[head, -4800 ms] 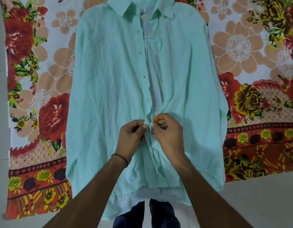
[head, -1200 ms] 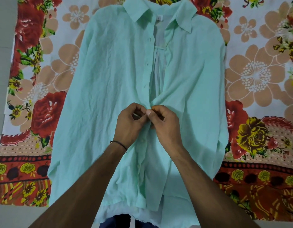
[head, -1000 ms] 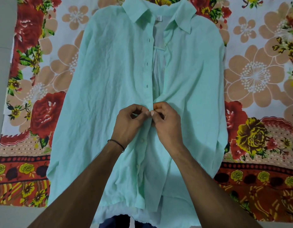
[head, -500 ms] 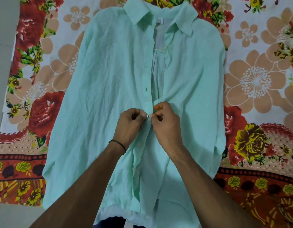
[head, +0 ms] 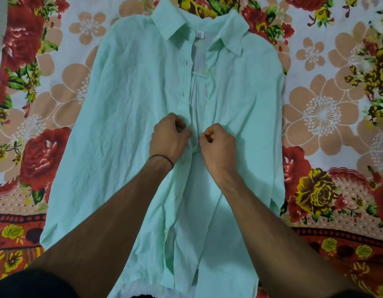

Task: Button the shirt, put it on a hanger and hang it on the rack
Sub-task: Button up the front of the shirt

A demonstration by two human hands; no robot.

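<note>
Head view looks down on a mint-green shirt (head: 126, 130) spread front-up on a floral bedsheet (head: 319, 112), collar (head: 171, 24) at the far end and hem nearest the person. Along the shirt's placket, the lower buttons (head: 174, 198) below the hands look fastened, while above the hands the front lies parted, showing the pale inner fabric and two dark buttonholes (head: 183, 95) on the left-hand edge. At mid-placket the left hand (head: 168, 138) is curled, its fingertips pinching the buttonhole edge of the shirt; a thin dark band (head: 162, 158) circles its wrist. Just beside it, across the narrow opening, the right hand (head: 218, 145) is also curled, thumb and forefinger pinching the opposite edge of the shirt, with something small, probably a button, between them. The two hands are close together but not touching. Both forearms reach in from the hem end, lying over the shirt's lower half.
</note>
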